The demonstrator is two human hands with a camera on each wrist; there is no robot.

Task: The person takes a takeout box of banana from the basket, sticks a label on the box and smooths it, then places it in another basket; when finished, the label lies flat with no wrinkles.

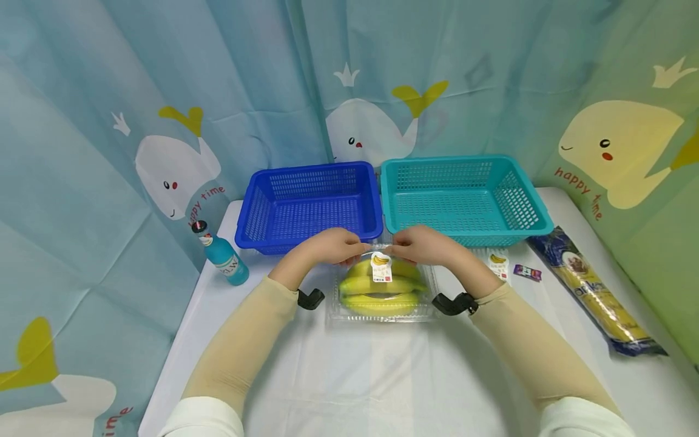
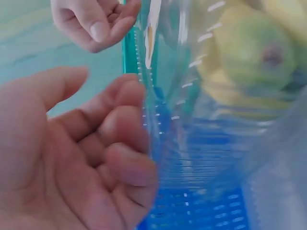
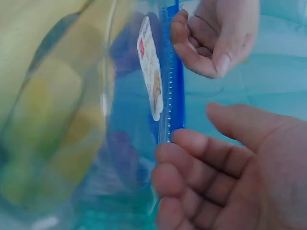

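Person's got a clear plastic box [image 1: 382,318] of bananas [image 1: 377,303] on the white surface [image 1: 382,382], left hand [image 1: 337,246] and right hand [image 1: 417,244] at its far rim, fingers loosely bent, pinching nothing. Looks like edge-fiddling; next probably wants gentle fingertips, since that thin, ridged plastic likely flexes. Bananas look smooth, curvy, greenish-yellow.

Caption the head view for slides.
Left hand and right hand at a clear plastic box of yellow bananas; beyond, a blue plastic basket and turquoise plastic basket.
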